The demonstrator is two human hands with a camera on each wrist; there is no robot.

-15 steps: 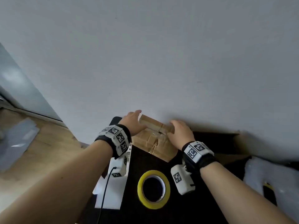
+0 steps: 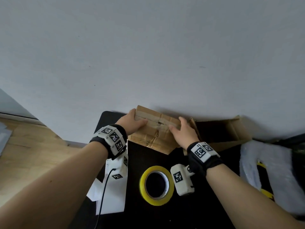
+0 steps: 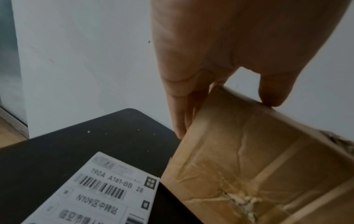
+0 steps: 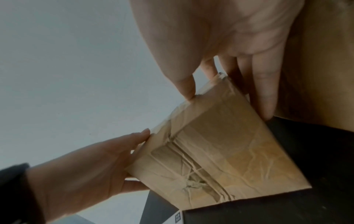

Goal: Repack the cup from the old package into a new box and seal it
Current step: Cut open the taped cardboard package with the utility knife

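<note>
We grip the taped old package (image 2: 154, 128) endwise, left hand (image 2: 132, 123) and right hand (image 2: 183, 134) clasping opposite ends, new box (image 2: 231, 139) just rightward.

Black table (image 2: 206, 212), white shipping label w/ barcode (image 3: 99, 192), bubble wrap (image 2: 264, 162), yellow-black tool on it (image 2: 264, 179), wood floor (image 2: 33, 146)

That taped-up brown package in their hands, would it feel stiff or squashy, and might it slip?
The package is probably fairly stiff: flat cardboard faces, square edges. Its creased, torn tape suggests some give. The glossy tape may be slippery, so the left hand and right hand gripping opposite ends seems sensible.
</note>
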